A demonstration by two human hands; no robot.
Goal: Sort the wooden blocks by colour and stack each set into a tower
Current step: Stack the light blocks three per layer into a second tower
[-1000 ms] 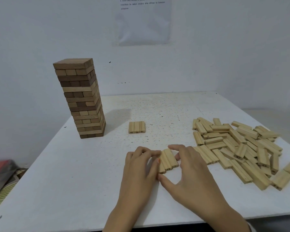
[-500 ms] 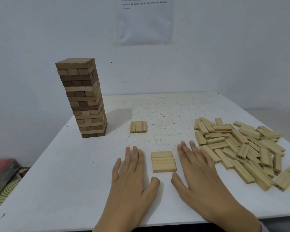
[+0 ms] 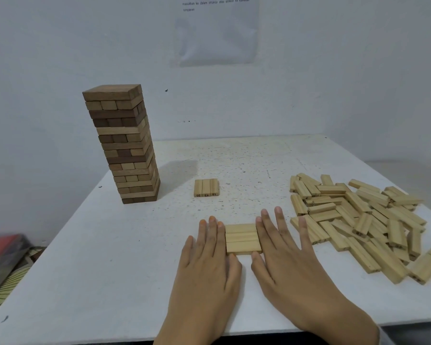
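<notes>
My speckled white table (image 3: 110, 270) runs to a plain white wall (image 3: 47, 58) at twelve o'clock, a printed sheet (image 3: 217, 33) stuck high on it, a blurred red thing (image 3: 3, 247) at eight o'clock.

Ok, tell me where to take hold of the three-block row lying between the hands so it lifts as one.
Take the three-block row by its near and far long faces, coming from above. Its seams run left to right, so squeezing front to back probably clamps the blocks together. The left hand and right hand lie flat at its short ends.
</notes>
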